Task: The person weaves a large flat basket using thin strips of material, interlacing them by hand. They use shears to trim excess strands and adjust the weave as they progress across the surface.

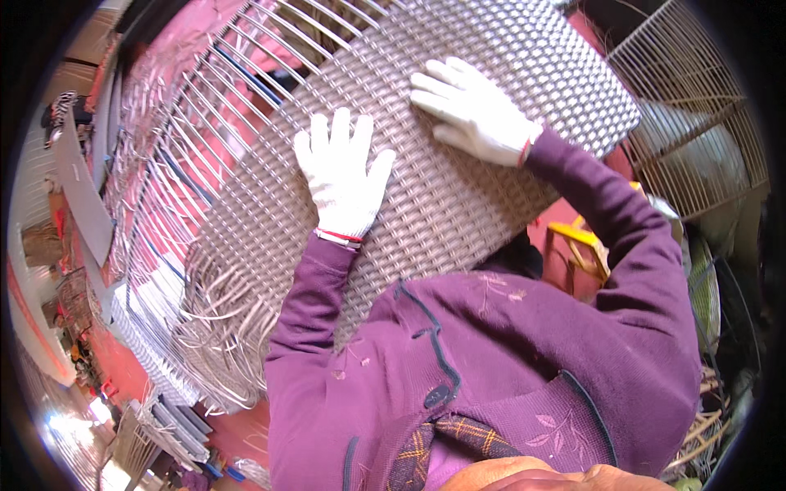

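A large panel of grey-brown woven wicker (426, 196) lies tilted across the space in front of me. My left hand (344, 176), in a white knit glove with a red-edged cuff, rests flat on the weave with its fingers spread. Farther right, my right hand (475, 114) in a matching glove also lies flat on the panel, fingers stretched toward the left. Neither hand holds anything. Along the panel's far left side, bare parallel rods (217, 123) stick out beyond the weave. Loose strands (221, 303) hang in a tangle at its lower left corner.
Pale loose strands (151, 106) are heaped on the reddish floor (123, 360) at the left. A yellow object (580, 237) stands beneath my right arm. At the upper right is a slatted frame (688, 90). Grey stacked pieces (176, 430) lie at the lower left.
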`<action>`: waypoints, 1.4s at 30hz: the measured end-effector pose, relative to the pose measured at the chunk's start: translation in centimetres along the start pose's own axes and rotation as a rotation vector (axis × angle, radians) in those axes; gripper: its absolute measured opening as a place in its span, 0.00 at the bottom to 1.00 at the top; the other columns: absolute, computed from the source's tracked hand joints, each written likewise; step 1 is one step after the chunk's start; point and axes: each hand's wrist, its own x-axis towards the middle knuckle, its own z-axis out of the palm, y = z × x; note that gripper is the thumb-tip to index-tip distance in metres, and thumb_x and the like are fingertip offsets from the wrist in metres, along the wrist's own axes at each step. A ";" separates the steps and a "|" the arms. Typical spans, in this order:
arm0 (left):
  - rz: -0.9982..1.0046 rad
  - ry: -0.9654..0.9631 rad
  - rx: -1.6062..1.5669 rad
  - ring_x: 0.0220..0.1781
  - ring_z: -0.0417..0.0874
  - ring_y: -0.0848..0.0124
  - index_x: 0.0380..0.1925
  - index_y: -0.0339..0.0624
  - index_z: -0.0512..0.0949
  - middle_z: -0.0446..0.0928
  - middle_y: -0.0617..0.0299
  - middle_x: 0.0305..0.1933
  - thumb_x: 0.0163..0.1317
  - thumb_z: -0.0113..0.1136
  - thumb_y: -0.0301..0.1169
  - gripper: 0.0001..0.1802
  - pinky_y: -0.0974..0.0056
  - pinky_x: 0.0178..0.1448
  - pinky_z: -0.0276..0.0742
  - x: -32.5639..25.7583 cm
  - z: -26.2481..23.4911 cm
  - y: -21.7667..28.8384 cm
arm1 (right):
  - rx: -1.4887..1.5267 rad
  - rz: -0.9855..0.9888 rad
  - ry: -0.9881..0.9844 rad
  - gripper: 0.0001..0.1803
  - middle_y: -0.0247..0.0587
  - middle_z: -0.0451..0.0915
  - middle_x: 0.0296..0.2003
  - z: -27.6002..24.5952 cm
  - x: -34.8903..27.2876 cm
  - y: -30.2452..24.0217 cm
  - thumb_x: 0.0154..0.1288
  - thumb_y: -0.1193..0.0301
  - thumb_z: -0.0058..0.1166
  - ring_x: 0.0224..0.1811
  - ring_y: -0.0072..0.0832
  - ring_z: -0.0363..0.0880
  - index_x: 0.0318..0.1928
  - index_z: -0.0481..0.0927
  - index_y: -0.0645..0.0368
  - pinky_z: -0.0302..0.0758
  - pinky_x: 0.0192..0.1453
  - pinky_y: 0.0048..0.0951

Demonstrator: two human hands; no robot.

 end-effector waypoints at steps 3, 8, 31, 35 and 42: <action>0.025 0.115 0.018 0.70 0.71 0.46 0.60 0.43 0.80 0.76 0.47 0.66 0.62 0.67 0.49 0.31 0.37 0.75 0.57 4.3 0.8 -1.2 | 0.117 -0.052 -0.013 0.32 0.46 0.73 0.70 -0.4 -0.8 -0.7 0.65 0.65 0.66 0.77 0.47 0.64 0.68 0.76 0.58 0.56 0.83 0.51; -0.046 0.155 0.067 0.62 0.76 0.55 0.61 0.42 0.78 0.79 0.54 0.56 0.64 0.64 0.53 0.32 0.41 0.69 0.62 10.6 4.9 -2.5 | 0.179 0.029 0.086 0.30 0.45 0.76 0.68 0.5 0.0 0.5 0.64 0.69 0.66 0.73 0.44 0.69 0.67 0.77 0.56 0.62 0.79 0.48; -0.591 -0.137 0.424 0.78 0.67 0.51 0.72 0.44 0.71 0.69 0.49 0.76 0.75 0.56 0.44 0.30 0.46 0.81 0.55 -20.5 -6.4 -15.0 | 0.678 0.861 0.321 0.05 0.37 0.84 0.34 -4.8 -17.1 -15.6 0.67 0.74 0.63 0.36 0.33 0.82 0.42 0.84 0.61 0.78 0.47 0.31; -0.632 -0.071 0.546 0.75 0.68 0.48 0.71 0.43 0.73 0.71 0.48 0.74 0.75 0.56 0.47 0.30 0.42 0.79 0.58 -26.9 -8.9 -17.9 | 1.380 1.535 0.644 0.18 0.36 0.83 0.43 -1.3 -20.6 -15.9 0.76 0.61 0.59 0.42 0.28 0.83 0.55 0.79 0.62 0.79 0.50 0.29; -0.873 0.022 0.567 0.63 0.81 0.49 0.60 0.41 0.81 0.80 0.46 0.63 0.74 0.55 0.47 0.25 0.47 0.68 0.75 -36.1 -14.6 -20.0 | 1.640 1.160 1.031 0.28 0.39 0.78 0.63 4.5 -20.8 -8.0 0.77 0.57 0.57 0.67 0.36 0.73 0.69 0.73 0.59 0.68 0.73 0.43</action>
